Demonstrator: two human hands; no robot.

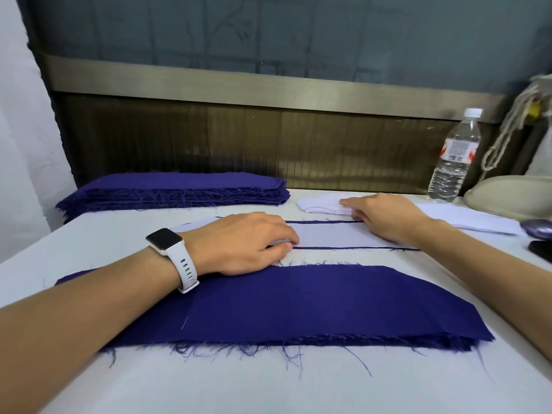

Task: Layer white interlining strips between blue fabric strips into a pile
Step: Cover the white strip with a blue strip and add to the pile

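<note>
A white interlining strip (331, 234) lies on a blue fabric strip in the middle of the table, with thin blue edges showing along its sides. My left hand (245, 243) rests on its left part, fingers curled down onto it. My right hand (385, 216) lies flat at its right end, fingertips reaching the stack of white interlining strips (319, 203) at the back right. A pile of blue fabric strips (298, 303) with frayed edges lies close in front of me. A taller stack of blue strips (179, 189) sits at the back left.
A clear water bottle (454, 159) stands at the back right beside a beige bowl-shaped object (513, 198) and a rope (507, 130). A dark phone (542, 249) and a purple object (537, 228) lie at the right edge. A brown panel wall (239, 138) closes the table's back.
</note>
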